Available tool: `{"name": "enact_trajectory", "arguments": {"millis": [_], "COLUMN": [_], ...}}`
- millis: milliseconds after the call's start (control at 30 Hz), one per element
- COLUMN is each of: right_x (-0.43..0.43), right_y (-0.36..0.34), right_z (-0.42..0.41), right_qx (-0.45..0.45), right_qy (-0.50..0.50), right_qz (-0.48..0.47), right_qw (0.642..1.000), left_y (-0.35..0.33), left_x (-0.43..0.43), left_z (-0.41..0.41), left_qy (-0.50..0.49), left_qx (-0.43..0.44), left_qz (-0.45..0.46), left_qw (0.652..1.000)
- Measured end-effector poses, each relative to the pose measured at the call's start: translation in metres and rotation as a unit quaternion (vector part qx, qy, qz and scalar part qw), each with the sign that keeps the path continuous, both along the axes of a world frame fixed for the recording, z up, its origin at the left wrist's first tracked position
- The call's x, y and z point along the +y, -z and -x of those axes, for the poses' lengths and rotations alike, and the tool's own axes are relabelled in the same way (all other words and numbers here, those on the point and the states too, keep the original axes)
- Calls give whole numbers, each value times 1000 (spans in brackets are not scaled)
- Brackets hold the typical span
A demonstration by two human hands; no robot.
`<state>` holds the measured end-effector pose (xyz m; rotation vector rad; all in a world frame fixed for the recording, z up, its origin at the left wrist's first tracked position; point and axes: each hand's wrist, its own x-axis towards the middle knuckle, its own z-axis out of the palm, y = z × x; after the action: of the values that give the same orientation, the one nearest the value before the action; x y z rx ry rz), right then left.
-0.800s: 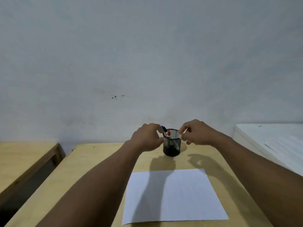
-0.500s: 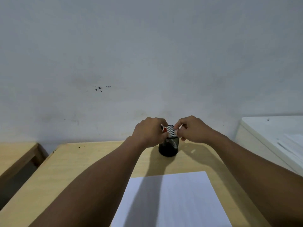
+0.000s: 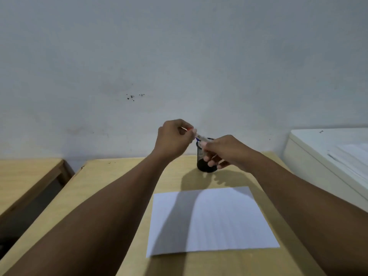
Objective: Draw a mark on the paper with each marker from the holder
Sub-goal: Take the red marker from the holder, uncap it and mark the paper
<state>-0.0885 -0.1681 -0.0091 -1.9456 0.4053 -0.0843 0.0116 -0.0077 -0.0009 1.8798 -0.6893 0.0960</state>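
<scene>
Since half a second ago we have lifted a marker point(image 3: 199, 137) above the holder point(image 3: 205, 168). Our left hand point(image 3: 172, 139) pinches its red end; our right hand point(image 3: 225, 152) grips the barrel (paper point(image 3: 211, 220) blank).

Black mesh holder point(image 3: 203, 163) upright beyond blank white paper point(image 3: 211, 220); red-tipped marker point(image 3: 196, 134) tilted above it.

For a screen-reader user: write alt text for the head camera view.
Two bare hands hold a marker between them above a black mesh holder, the left hand pinching one end and the right hand gripping the barrel. A blank sheet of paper lies nearer on the wooden table, before a pale wall.
</scene>
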Motion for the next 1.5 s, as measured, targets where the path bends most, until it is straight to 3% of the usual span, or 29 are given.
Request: {"name": "enact_trajectory", "arguments": {"millis": [133, 267, 400, 567, 733, 767, 867, 1033, 1167, 1300, 1500], "right_x": [39, 69, 94, 114, 103, 95, 80, 102, 115, 120, 120], "right_y": [15, 34, 49, 53, 58, 57, 58, 79, 101, 117, 137], "right_z": [5, 1, -7, -23, -28, -27, -26, -40, -54, -63, -64], "right_qx": [-8, -37, -87, -140, -156, -156, -130, -106, -137, -137, -154], "right_qy": [47, 114, 123, 71, 88, 99, 86, 69, 118, 150, 118], "right_qz": [-218, -341, -372, -373, -382, -372, -296, -276, -219, -193, -164], "right_qw": [975, 932, 916, 915, 906, 910, 942, 953, 959, 960, 967], "left_y": [12, 33, 58, 85, 104, 112, 134, 129, 136, 144, 148], "left_x": [37, 75, 100, 111, 138, 150, 173, 142, 131, 129, 135], "left_z": [21, 29, 28, 19, -3, -10, -21, -12, -14, -13, -11], "left_qy": [55, 77, 66, 7, -70, -101, -152, -80, -52, -72, -40], "left_qx": [169, 265, 292, 288, 328, 309, 166, 51, 48, 31, 29], "left_qz": [109, 141, 143, 212, 262, 226, -31, -188, -231, -215, -195], "left_qw": [978, 951, 943, 934, 905, 918, 974, 978, 970, 974, 980]}}
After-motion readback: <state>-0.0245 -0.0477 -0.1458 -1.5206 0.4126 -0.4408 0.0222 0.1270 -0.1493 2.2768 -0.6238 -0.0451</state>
